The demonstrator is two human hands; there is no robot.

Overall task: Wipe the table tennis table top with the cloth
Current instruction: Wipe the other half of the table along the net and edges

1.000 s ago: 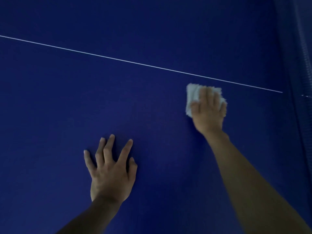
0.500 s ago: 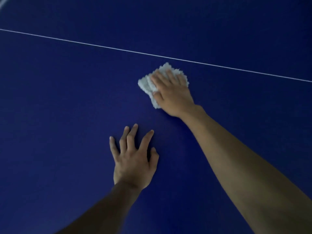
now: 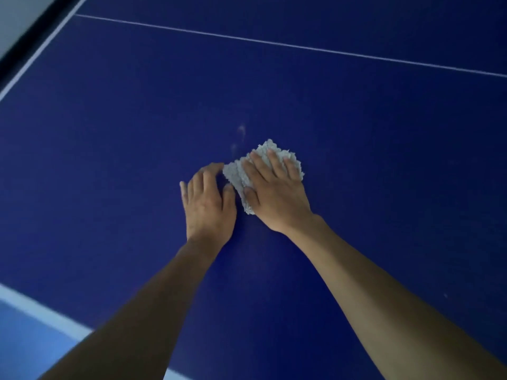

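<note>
The right hand (image 3: 274, 193) lies flat on the cloth (image 3: 237, 178), fingers straight and slightly spread, pressing it onto the worktop (image 3: 384, 160) without curling round it. The left hand (image 3: 208, 207) rests palm down at the cloth's 9 o'clock, fingers relaxed and together, its thumb and forefinger tip just at the cloth's edge; whether they touch it I cannot tell. The cloth, pale, nubbly and bunched, sits near the middle of the view on the dark blue surface. Two faint smudges (image 3: 241, 130) show at its 11 o'clock. A thin white line (image 3: 301, 46) crosses from 11 towards 2 o'clock, a white border (image 3: 41, 50) runs at 10 o'clock, and another pale band (image 3: 41, 311) at 7 o'clock.
</note>
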